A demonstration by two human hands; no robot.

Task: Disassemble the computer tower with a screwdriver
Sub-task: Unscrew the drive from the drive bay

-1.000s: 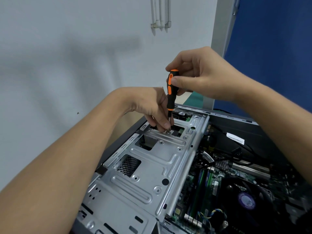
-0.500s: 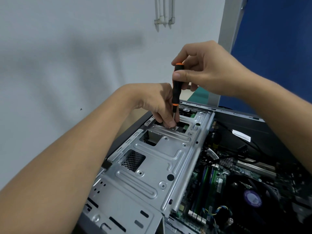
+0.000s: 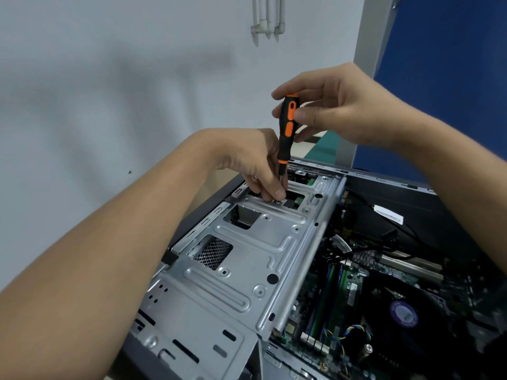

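Note:
The open computer tower (image 3: 384, 185) lies on its side. A silver metal drive cage (image 3: 247, 259) covers its left half. A black and orange screwdriver (image 3: 286, 127) stands nearly upright with its tip on a screw (image 3: 277, 202) at the cage's far end. My right hand (image 3: 337, 108) pinches the top of the handle between thumb and fingers. My left hand (image 3: 255, 163) reaches down beside the shaft, and its fingertips pinch the shaft just above the screw.
To the right of the cage lie the green motherboard (image 3: 329, 294) with memory sticks, a black CPU fan (image 3: 403, 316) with a purple label, and loose cables. A grey wall stands to the left and a blue panel (image 3: 444, 64) at the back right.
The view has shifted slightly. My right hand's fingers have shifted on the handle, showing more of its orange grip. My left hand stays at the screw.

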